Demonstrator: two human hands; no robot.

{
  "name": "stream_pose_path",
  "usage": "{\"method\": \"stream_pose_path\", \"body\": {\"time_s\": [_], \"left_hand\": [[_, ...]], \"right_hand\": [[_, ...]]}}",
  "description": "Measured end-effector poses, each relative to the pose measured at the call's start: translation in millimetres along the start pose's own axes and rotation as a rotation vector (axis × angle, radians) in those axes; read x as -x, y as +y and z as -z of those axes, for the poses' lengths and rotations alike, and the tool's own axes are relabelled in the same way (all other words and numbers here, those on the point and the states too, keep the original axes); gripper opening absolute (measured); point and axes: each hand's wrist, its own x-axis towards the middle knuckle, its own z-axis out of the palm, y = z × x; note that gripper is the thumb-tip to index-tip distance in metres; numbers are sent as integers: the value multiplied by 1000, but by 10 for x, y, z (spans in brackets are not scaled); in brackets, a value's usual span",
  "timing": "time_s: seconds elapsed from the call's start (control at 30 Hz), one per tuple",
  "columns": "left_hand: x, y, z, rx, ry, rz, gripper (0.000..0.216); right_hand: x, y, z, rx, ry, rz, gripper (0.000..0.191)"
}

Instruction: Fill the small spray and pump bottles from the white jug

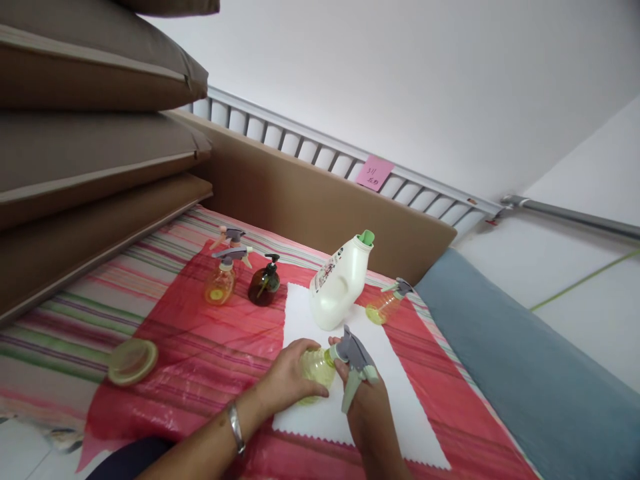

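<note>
A small yellow spray bottle [316,368] stands on a white cloth [400,393] in front of me. My left hand [289,375] is wrapped round its body. My right hand [369,400] grips its grey trigger head [356,363] at the neck. A white jug with a green cap [339,283] stands tilted just behind, on the same cloth. Another yellow spray bottle [386,305] lies on its side to the right of the jug.
A red plastic sheet [200,353] covers the striped surface. On it at the back left stand an orange spray bottle [221,279] and a dark pump bottle [265,285]. A yellow lid [132,361] lies at left. Brown cushions [85,133] are stacked at left; a cardboard wall [310,200] runs behind.
</note>
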Motion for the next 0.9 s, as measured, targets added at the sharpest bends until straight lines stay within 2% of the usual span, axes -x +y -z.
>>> {"method": "stream_pose_path", "body": {"time_s": [0.37,0.6,0.7,0.9], "left_hand": [[-6,-136,-28,2,-5,-30,60],[-12,-119,-10,32,-33,-10,61],[-14,-111,-5,17,-33,-4,65],[-10,-72,0,-23,-10,-11,62]], "right_hand": [[10,31,-29,75,0,-60,38],[31,37,-22,50,-41,-41,44],[35,35,7,65,-50,-19,40],[-28,78,30,36,-78,-58,44]]}}
